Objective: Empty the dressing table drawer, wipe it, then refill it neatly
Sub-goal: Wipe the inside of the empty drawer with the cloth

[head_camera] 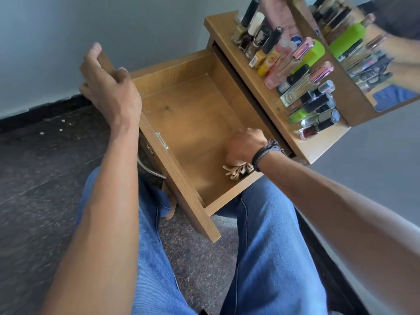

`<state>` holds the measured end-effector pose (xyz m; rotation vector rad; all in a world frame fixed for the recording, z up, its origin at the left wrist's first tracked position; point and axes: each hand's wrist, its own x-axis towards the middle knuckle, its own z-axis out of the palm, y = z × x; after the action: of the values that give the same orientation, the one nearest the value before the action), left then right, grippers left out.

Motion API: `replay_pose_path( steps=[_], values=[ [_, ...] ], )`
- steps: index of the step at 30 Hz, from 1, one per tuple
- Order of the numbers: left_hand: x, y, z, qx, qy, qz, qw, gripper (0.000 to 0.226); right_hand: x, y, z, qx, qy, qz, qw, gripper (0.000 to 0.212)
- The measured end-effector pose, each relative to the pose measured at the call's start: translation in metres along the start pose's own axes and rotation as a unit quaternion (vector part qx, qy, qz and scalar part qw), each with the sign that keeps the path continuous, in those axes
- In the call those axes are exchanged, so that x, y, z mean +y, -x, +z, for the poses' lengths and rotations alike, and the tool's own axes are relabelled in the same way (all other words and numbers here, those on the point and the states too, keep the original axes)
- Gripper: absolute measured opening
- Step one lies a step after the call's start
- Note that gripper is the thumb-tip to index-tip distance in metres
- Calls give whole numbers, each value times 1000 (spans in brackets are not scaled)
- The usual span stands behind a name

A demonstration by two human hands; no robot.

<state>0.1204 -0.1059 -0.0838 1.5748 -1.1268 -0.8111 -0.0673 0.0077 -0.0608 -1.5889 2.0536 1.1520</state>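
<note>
The wooden drawer [188, 114] of the dressing table [268, 96] is pulled far out over my lap, and its floor is almost bare. My left hand [109, 87] grips the top corner of the drawer's front panel. My right hand [244, 147] is inside the drawer near its right wall. It holds a bundle of small cream-tipped sticks [236, 170], possibly cotton swabs, whose ends stick out below my fist. A dark bracelet is on that wrist.
Several bottles [302, 80] of nail polish, perfume and cosmetics stand crowded on the table top, in front of a mirror [363, 48]. A blue cloth shows in the mirror's reflection. My legs in blue jeans are under the drawer. Dark speckled floor lies to the left, with a wall behind.
</note>
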Motion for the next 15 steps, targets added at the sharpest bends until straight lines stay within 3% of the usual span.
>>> replay_pose_path(
  steps=[2,6,9,13,15],
  values=[
    [-1,0,0,6,-8,0,1000,50,-10,4,0,0,-48,-20,999,17],
    [-1,-2,-1,5,-1,-1,1000,50,-27,18,-1,-18,-204,-69,976,27],
    [0,-1,-1,7,0,-5,1000,50,-25,34,10,6,-289,-60,955,22],
    [1,1,0,10,-1,-6,1000,49,-2,47,20,167,-252,1,953,7],
    [1,1,0,11,-1,-5,1000,49,10,43,18,252,-156,16,955,20]
  ],
)
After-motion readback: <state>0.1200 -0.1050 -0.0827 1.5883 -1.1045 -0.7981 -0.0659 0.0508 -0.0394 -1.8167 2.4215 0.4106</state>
